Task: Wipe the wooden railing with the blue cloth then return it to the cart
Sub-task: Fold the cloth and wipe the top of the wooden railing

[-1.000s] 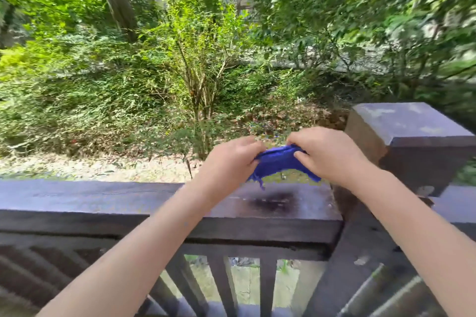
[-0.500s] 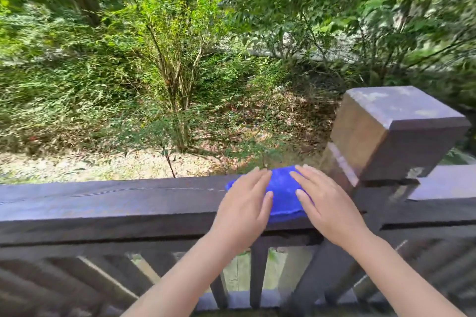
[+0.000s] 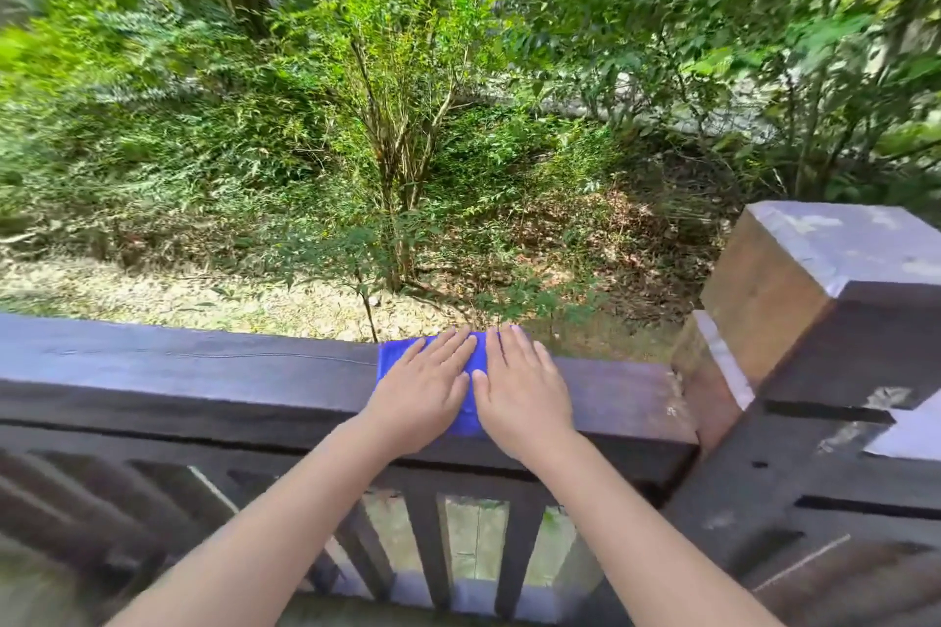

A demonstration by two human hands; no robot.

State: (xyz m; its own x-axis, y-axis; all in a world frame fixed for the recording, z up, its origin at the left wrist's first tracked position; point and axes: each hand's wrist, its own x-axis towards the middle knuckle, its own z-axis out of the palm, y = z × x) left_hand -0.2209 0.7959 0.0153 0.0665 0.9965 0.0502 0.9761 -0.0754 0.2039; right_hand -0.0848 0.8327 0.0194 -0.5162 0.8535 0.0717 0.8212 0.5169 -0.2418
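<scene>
On the wooden railing [image 3: 178, 372], left hand [image 3: 420, 397] and right hand [image 3: 524, 395] — flat, fingers extended, grip released — press the blue cloth [image 3: 394, 356].

The blue cloth [image 3: 394, 359] lies flat (mostly covered) on the dark wooden railing [image 3: 203, 372], which spans the frame's lower half, just right of centre.

Both forearms are bare from the lower edge of the picture to the wrists (no sleeve reaches into view). The left hand [image 3: 422, 397] and right hand [image 3: 522, 397] are bare too, with short, plain, unpainted fingernails.
</scene>
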